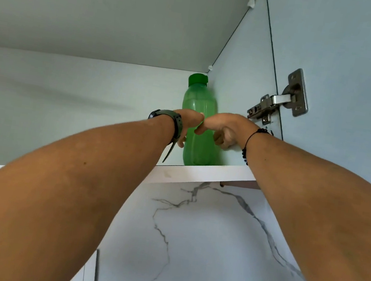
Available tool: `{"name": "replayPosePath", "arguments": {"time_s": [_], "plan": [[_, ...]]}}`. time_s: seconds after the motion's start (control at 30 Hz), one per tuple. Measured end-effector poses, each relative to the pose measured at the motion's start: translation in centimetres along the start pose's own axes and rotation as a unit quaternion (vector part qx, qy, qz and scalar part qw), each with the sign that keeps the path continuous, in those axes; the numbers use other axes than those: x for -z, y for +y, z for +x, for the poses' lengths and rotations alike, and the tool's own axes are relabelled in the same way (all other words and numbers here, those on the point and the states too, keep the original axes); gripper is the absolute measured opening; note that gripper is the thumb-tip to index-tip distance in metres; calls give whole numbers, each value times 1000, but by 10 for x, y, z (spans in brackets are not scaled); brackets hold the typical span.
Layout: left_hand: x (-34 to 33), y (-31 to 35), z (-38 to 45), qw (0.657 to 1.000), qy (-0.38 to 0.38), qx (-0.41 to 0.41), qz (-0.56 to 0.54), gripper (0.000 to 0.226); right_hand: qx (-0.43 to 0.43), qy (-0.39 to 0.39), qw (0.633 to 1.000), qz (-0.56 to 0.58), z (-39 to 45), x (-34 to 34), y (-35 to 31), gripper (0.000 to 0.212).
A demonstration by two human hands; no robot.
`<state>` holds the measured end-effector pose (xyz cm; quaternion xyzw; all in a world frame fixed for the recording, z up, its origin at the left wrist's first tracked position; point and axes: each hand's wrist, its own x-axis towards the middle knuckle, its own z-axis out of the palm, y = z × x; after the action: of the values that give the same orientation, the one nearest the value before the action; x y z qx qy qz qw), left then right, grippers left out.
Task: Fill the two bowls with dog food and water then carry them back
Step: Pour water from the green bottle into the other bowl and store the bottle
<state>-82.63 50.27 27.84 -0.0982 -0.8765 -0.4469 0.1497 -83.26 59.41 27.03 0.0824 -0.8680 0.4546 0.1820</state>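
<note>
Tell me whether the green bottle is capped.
Capped: a darker green lid sits on the neck of the green bottle, which stands upright on the cabinet shelf.

No legible text, label, brand, number or sign anywhere in view; green bottle (197, 123) plain, no print readable; watch (168, 120) face turned away, nothing readable; hinge (281, 99) bare metal, no stamp made out.
</note>
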Motion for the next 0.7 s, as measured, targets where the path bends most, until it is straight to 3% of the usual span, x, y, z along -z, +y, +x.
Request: {"name": "replayPosePath", "arguments": {"time_s": [0.43,0.53,0.7], "plan": [[17,-14,-5,990,54,-29,-129,75,-54,2,996,67,-2,-8,-2,89],[24,-11,-12,991,62,-51,-110,73,-44,-21,996,73,-12,-10,-5,96],[39,-9,-53,996,-11,-36,-83,74,20,2,989,147,-30,-15,-10,74]]}}
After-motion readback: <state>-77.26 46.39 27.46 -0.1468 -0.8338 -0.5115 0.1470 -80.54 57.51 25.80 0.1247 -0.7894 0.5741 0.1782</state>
